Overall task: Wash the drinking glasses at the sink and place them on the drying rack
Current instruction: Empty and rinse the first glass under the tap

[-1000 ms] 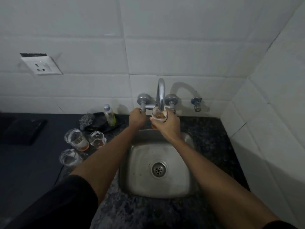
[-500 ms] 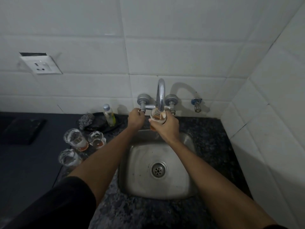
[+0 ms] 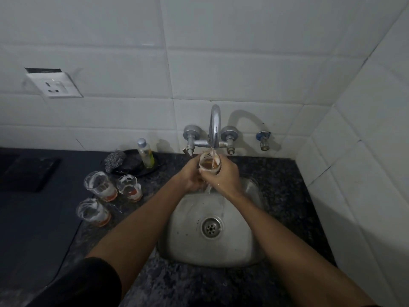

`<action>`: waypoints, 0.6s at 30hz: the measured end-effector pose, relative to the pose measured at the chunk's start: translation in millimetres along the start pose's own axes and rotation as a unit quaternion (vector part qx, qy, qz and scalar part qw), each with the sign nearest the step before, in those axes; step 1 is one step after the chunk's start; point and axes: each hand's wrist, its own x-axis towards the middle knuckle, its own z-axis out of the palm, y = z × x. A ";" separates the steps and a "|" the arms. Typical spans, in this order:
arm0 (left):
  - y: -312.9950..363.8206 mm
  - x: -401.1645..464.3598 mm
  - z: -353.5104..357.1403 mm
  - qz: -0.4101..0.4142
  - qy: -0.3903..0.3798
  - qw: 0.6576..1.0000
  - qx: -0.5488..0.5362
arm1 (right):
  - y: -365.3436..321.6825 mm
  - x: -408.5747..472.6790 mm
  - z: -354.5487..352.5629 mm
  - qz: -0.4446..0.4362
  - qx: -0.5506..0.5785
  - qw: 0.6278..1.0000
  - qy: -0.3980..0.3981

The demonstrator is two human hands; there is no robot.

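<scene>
A drinking glass point(image 3: 209, 163) with brownish liquid in it sits under the running tap point(image 3: 214, 127), above the back of the steel sink point(image 3: 241, 244). My right hand point(image 3: 223, 176) is wrapped around the glass from the right. My left hand point(image 3: 191, 176) presses against its left side and base. Water falls into the glass and spills over below my hands. Three dirty glasses stand on the counter to the left: one at the back left point(image 3: 100, 186), one beside it point(image 3: 129, 188), and one nearer me point(image 3: 93, 212), each with foam streaks and an orange residue.
A small soap bottle point(image 3: 146, 152) and a steel scrubber point(image 3: 115, 160) rest on a dark dish behind the glasses. A black mat point(image 3: 26, 173) lies at far left. The speckled counter point(image 3: 199, 284) surrounds the sink. White tiled walls close the back and right. A socket point(image 3: 53, 85) is on the wall.
My left hand has left the tap's left handle and come down onto the glass. Water now runs from the spout into the glass.
</scene>
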 end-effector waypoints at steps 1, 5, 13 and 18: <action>0.0 -2.2 2.3 0.010 -0.015 1.000 -0.016 | 1.5 -0.3 -0.7 -0.012 -0.003 1.000 -0.010; 3.6 -5.1 6.2 0.039 -0.010 0.994 -0.100 | 4.3 -1.2 -12.1 -0.129 -0.097 0.987 -0.016; 10.0 -15.0 18.6 0.074 0.039 0.986 -0.142 | 11.2 5.4 -23.3 -0.367 -0.255 0.892 -0.072; 11.0 -19.9 21.3 0.081 0.040 0.990 -0.107 | 7.8 12.9 -36.7 -0.392 -0.307 0.854 -0.154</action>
